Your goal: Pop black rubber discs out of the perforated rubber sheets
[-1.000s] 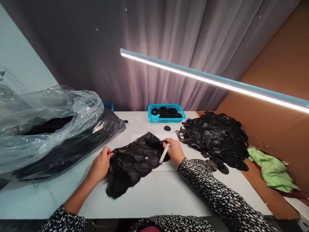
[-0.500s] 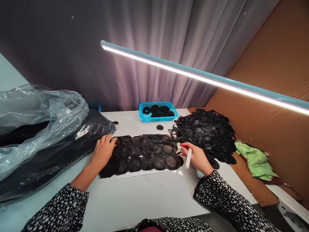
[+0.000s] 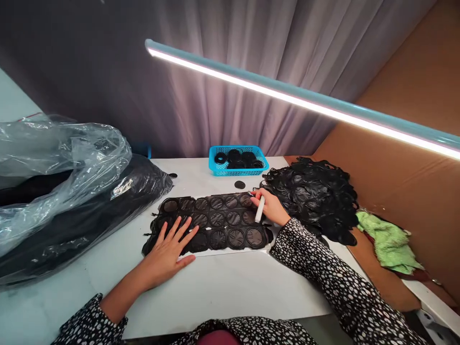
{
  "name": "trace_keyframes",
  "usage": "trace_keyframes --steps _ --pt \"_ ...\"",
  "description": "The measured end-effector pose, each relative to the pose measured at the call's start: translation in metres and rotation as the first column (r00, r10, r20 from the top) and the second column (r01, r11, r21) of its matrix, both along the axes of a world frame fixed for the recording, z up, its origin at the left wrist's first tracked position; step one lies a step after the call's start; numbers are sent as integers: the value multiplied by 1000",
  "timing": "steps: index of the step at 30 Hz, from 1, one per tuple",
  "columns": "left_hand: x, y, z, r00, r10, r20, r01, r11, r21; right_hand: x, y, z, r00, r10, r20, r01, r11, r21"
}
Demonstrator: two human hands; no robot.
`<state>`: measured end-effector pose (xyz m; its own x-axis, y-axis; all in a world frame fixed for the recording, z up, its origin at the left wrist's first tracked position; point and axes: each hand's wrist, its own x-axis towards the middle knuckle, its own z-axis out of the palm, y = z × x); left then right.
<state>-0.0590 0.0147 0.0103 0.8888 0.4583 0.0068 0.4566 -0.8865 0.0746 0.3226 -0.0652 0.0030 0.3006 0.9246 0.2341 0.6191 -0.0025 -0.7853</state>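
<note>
Black molded rubber sheets [image 3: 217, 219] with rows of round rings lie across the table in front of me. My left hand [image 3: 170, 249] rests flat on their left part, fingers spread, with the thumb at the near edge. At the upper right corner of the sheets, my right hand [image 3: 269, 207] is closed around a white pen-like tool [image 3: 260, 209]. Its tip is hidden by my fingers, close to the top row of rings.
Behind the sheets stands a blue basket [image 3: 238, 172] of black round pieces, with a loose black disc [image 3: 239, 184] before it. A heap of black scrap [image 3: 312, 196] lies right, a plastic bag [image 3: 118, 191] left. A lamp tube [image 3: 287, 93] hangs above; a green cloth [image 3: 390, 242] lies far right.
My left hand has moved from the sheets' far left edge onto their near left part, fingers now spread. My right hand has moved up and left with the white tool to the top row.
</note>
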Motion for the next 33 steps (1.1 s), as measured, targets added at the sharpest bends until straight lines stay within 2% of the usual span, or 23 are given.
trace_keyframes --steps 3,5,7,10,13,16,18,23,33 --pt "16 -3 3 996 -4 84 4 1000 5 1 -22 12 934 -6 -358 43 994 96" --pt "39 -5 5 986 -32 163 39 998 -39 -1 -35 21 867 -4 -498 71 991 114" --pt "68 -9 7 971 -94 220 121 986 -112 -5 -45 28 865 -18 -502 74 993 92" --pt "107 -24 6 931 -275 242 313 939 -139 -15 -57 31 923 -14 -385 0 999 -35" --pt "127 -44 -2 904 -381 195 408 904 -127 -26 -68 26 916 21 -401 -90 984 -154" --pt "128 -55 -9 904 -386 186 413 899 -142 -33 -77 19 896 35 -442 -151 962 -228" --pt "126 -57 -11 903 -387 188 418 892 -170 -34 -82 16 913 80 -401 -195 947 -256" --pt "125 -53 -10 904 -401 149 425 884 -194 -34 -87 13 962 185 -200 -223 956 -192" --pt "125 -55 -10 902 -391 184 425 880 -211 -36 -85 14 962 240 -131 -261 948 -181"
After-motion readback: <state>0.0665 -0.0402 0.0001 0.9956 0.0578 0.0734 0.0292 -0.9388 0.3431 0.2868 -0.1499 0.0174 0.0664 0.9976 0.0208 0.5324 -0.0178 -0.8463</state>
